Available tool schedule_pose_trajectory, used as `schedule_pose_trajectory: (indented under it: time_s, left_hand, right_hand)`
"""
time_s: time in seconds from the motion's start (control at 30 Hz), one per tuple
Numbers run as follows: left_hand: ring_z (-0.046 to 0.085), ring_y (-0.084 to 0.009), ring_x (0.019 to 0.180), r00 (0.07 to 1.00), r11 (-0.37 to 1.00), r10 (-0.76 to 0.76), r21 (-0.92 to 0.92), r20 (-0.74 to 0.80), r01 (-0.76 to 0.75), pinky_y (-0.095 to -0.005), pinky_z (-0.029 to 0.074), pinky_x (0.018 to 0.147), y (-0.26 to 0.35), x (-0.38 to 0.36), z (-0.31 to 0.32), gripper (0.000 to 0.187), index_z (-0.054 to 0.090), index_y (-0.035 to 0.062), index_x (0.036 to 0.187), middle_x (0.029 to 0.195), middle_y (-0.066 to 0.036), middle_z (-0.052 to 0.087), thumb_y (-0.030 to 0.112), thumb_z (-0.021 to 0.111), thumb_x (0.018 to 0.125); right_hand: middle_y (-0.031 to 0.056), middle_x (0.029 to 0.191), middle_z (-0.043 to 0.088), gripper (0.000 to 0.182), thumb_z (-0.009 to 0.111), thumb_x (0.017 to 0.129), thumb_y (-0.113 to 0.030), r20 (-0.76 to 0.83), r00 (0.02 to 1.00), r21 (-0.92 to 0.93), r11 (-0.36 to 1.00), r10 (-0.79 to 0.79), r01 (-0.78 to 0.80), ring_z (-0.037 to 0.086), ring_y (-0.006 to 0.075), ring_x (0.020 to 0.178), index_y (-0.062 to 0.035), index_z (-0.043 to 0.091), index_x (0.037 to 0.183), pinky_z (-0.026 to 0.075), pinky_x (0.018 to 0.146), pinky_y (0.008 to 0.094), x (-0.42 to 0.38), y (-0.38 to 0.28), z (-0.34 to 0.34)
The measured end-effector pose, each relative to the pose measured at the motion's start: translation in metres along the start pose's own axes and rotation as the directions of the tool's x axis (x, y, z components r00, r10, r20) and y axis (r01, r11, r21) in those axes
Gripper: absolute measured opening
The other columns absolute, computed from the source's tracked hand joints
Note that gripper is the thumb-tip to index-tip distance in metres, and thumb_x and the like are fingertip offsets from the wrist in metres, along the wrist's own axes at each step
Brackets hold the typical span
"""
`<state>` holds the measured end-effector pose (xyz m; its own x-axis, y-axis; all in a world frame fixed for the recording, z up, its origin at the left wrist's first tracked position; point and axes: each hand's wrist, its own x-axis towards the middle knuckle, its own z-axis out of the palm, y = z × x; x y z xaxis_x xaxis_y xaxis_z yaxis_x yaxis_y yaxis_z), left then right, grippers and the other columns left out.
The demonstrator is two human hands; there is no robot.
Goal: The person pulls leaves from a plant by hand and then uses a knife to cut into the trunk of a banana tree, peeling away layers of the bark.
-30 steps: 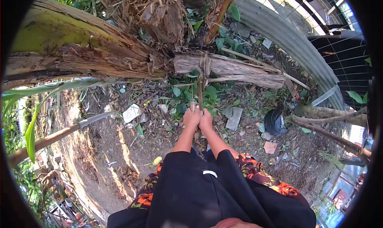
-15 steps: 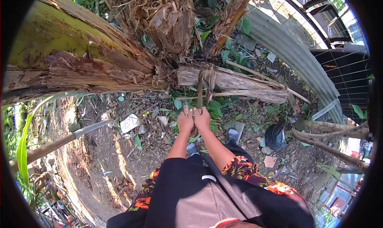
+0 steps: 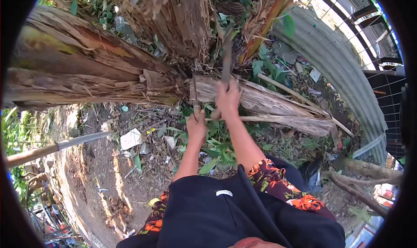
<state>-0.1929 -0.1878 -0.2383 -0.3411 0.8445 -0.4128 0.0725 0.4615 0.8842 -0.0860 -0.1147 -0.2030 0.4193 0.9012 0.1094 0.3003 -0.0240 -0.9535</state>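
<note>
Closed round the handle of a thin pointed tool (image 3: 195, 89), my left hand (image 3: 196, 125) is in front of the fallen trunk piece (image 3: 265, 99). The tool's narrow tip reaches that piece's left end. My right hand (image 3: 228, 99) grips a long blade (image 3: 227, 59) by its handle, and the blade points up and away from me over the trunk piece, its far end blurred. The two hands are apart, the right one farther forward. Fibrous brown trunks (image 3: 184, 26) rise just beyond the blade.
A thick peeling trunk (image 3: 100, 70) spans the upper left. A wooden-handled tool (image 3: 56, 147) extends in from the left. Corrugated sheet (image 3: 334, 61) and wire fencing border the right. Branches (image 3: 358, 191), leaves and a white scrap (image 3: 130, 139) lie on the soil.
My hands have separated; the right has moved forward and right with the blade, the left slightly left with the thin tool. The view has shifted closer to the trunks.
</note>
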Motion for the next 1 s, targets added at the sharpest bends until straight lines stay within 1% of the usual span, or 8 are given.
schedule_pose_trajectory:
  time_s: [0.07,0.27,0.33,0.53,0.8,0.87,0.93,1.0]
  left_hand:
    - [0.041,-0.0082,0.044,0.999,0.998,0.034,-0.061,0.01,-0.033,-0.0237,0.031,0.04,-0.011,0.013,0.008,0.028,0.046,0.004,0.072,0.056,0.0,0.044,0.029,0.054,0.083]
    - [0.038,-0.0067,0.041,0.99,0.985,0.14,-0.103,-0.001,-0.14,-0.0219,0.03,0.038,-0.021,0.033,0.023,0.028,0.046,0.0049,0.075,0.054,0.001,0.043,0.03,0.054,0.084]
    - [0.039,-0.0075,0.041,0.98,0.978,0.198,-0.063,-0.026,-0.199,-0.0226,0.032,0.038,-0.034,0.035,0.025,0.027,0.047,0.0043,0.078,0.054,0.0,0.044,0.03,0.054,0.084]
    - [0.043,-0.0092,0.044,0.98,0.98,0.195,-0.052,0.025,-0.194,-0.024,0.035,0.042,-0.047,0.045,0.026,0.025,0.049,0.0035,0.075,0.056,-0.001,0.047,0.027,0.053,0.083]
    - [0.045,-0.0103,0.045,0.966,0.967,0.255,-0.016,0.039,-0.254,-0.0251,0.037,0.042,-0.096,0.044,-0.028,0.021,0.05,0.0017,0.078,0.058,-0.002,0.048,0.022,0.053,0.083]
    - [0.046,-0.0113,0.044,0.973,0.973,0.227,-0.047,0.049,-0.225,-0.026,0.037,0.04,-0.115,0.051,-0.044,0.022,0.05,0.0008,0.078,0.057,-0.003,0.048,0.022,0.054,0.082]
    - [0.055,-0.0263,0.061,0.953,0.953,0.299,0.078,-0.056,-0.294,-0.0359,0.042,0.058,-0.113,0.061,-0.055,0.028,0.053,-0.0031,0.082,0.066,-0.015,0.056,0.025,0.055,0.08]
    - [0.057,-0.0324,0.069,0.958,0.959,0.284,0.037,-0.038,-0.282,-0.0389,0.042,0.064,-0.109,0.062,-0.068,0.031,0.053,-0.0037,0.084,0.071,-0.02,0.057,0.027,0.055,0.079]
  right_hand:
    - [0.0177,0.062,0.053,0.027,0.053,0.081,-0.022,-0.019,0.996,0.307,0.949,0.081,-0.072,0.054,0.0374,0.063,0.0017,0.047,0.094,0.04,0.054,0.0406,0.036,-0.019,-0.008]
    - [0.0224,0.074,0.055,0.037,0.051,0.082,-0.02,-0.503,0.864,0.319,0.926,-0.014,0.201,0.055,0.0377,0.068,0.0068,0.04,0.105,0.044,0.059,0.0402,0.05,0.045,0.051]
    - [0.025,0.085,0.055,0.039,0.052,0.079,-0.018,0.087,0.996,-0.243,0.97,0.034,-0.012,0.056,0.0377,0.077,0.0056,0.042,0.108,0.044,0.069,0.0416,0.039,0.128,0.103]
    - [0.0236,0.085,0.057,0.032,0.054,0.077,-0.021,0.269,0.94,0.118,0.962,0.208,-0.247,0.054,0.039,0.082,0.0028,0.049,0.098,0.041,0.073,0.0431,0.023,0.122,0.072]
    - [0.0219,0.074,0.056,0.025,0.048,0.083,-0.019,-0.518,0.854,0.301,0.924,-0.047,0.233,0.053,0.042,0.069,0.0017,0.04,0.094,0.039,0.061,0.0449,-0.009,0.051,0.079]
    - [0.0215,0.074,0.057,0.023,0.048,0.083,-0.018,-0.375,0.927,0.124,0.99,-0.014,0.065,0.053,0.0416,0.069,0.002,0.042,0.092,0.04,0.061,0.0447,-0.001,0.105,0.12]
    - [0.0144,0.07,0.054,0.025,0.046,0.086,-0.022,0.316,0.915,-0.123,0.967,0.253,-0.225,0.056,0.0245,0.06,0.0021,0.044,0.093,0.044,0.053,0.0391,0.021,0.124,0.143]
    - [0.0115,0.067,0.051,0.022,0.049,0.085,-0.023,0.434,0.866,0.168,0.922,0.25,-0.35,0.052,0.0229,0.056,-0.0017,0.045,0.083,0.043,0.051,0.0384,0.027,0.117,0.149]
